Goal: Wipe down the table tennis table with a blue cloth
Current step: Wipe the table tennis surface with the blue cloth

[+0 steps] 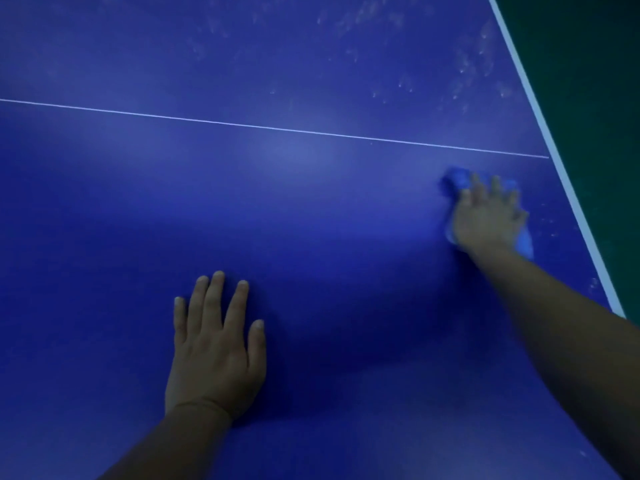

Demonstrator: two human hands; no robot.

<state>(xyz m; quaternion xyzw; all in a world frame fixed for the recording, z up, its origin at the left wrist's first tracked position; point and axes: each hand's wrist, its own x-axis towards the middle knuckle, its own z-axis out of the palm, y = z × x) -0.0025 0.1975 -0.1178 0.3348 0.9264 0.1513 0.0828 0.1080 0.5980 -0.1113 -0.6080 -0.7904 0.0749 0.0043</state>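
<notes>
The right hand point(486, 216) is pressing the blue cloth point(457, 178) flat-fingered at right of frame and the left hand point(214, 344) is resting open on the table point(311, 209), whose near half looks clean while pale specks point(464, 67) are waiting upper right.

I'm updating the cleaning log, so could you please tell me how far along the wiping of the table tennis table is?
The near half of the table, this side of the thin white line, looks clean. The right hand presses the blue cloth by the white edge stripe; the left hand rests flat. Pale smudges beyond the line remain, plus specks near the cloth.
</notes>
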